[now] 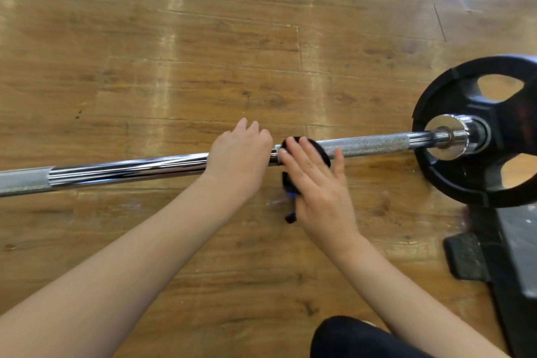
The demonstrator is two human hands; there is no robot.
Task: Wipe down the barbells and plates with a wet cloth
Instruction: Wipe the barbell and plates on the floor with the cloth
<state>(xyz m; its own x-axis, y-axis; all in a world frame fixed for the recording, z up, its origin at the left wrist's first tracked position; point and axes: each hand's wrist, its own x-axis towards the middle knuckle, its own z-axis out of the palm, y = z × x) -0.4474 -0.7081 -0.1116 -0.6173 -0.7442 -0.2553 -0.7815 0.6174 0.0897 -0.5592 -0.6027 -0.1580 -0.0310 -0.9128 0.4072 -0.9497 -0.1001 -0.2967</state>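
While flat, perhaps pressing: right hand, cloth.

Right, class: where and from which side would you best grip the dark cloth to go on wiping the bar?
Probably grip the cloth where it drapes over the bar, coming from above. The right hand lies flat there; curling the fingers round would clamp it. Its loose tail hangs below.

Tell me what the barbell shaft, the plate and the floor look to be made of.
Barbell shaft: metal, probably chromed steel; it mirrors light in streaks, with duller knurled grip sections.
Plate: matte black, likely rubber-coated or painted; no shine, moulded grip holes.
Floor: wood-grain planks with visible seams and a glossy sheen; real wood or laminate cannot be told.
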